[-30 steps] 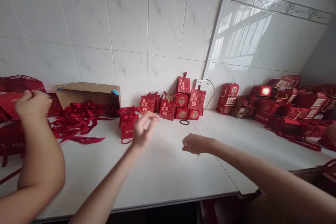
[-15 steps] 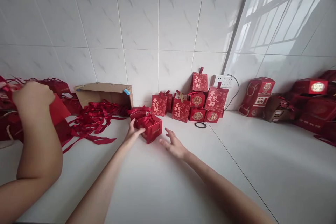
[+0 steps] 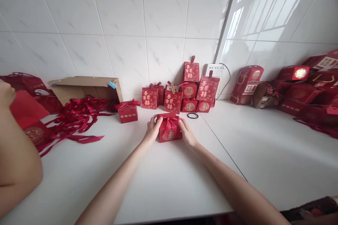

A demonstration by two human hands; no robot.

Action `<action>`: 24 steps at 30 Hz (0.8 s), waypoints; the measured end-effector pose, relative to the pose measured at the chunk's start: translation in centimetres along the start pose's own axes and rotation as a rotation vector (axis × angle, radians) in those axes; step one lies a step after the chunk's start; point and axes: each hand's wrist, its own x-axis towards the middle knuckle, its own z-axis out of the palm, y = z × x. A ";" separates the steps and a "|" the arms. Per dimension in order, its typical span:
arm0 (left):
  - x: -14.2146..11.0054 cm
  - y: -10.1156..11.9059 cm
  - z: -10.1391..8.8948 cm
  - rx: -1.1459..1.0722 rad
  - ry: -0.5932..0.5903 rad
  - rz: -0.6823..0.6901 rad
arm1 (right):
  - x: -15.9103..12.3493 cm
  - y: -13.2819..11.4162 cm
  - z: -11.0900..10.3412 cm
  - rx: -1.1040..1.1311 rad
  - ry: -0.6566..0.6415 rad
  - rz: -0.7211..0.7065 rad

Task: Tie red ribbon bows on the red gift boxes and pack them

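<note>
A red gift box (image 3: 164, 136) with a ribbon bow (image 3: 171, 123) on its front and a gold emblem sits on the white table, held between both hands. My left hand (image 3: 152, 128) grips its left side, thumb near the top edge. On the opposite side my right hand (image 3: 188, 132) presses against the box, its fingers partly hidden behind it. Behind and to the left stands another red box (image 3: 128, 114) with gold lettering and a ribbon on top.
Red boxes (image 3: 173, 102) are stacked along the tiled wall, with a black ring (image 3: 192, 115) before them. Loose ribbons (image 3: 81, 116) spill from a cardboard box (image 3: 87, 81). Another person's arm (image 3: 18, 151) is at far left. More red boxes (image 3: 295, 93) stand right, near a socket strip (image 3: 214, 70).
The bowed box has moved right, away from the other small box, and turned so its bow faces me. My right hand has closed onto its side. The view has shifted too.
</note>
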 end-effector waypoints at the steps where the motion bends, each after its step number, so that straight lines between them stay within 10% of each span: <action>1: -0.2 -0.1 0.3 0.005 0.016 0.028 | -0.2 0.0 0.1 -0.023 0.004 -0.043; 10: -1.3 0.1 -1.9 0.286 -0.022 0.389 | -1.2 -0.6 0.2 -0.122 -0.090 -0.207; 18: -2.4 0.4 -0.7 0.244 -0.128 0.592 | -1.2 -0.8 0.3 -0.174 0.157 -0.216; 24: -1.8 -0.2 -1.3 0.151 -0.124 0.522 | -1.2 -1.1 -0.5 -0.273 -0.160 -0.353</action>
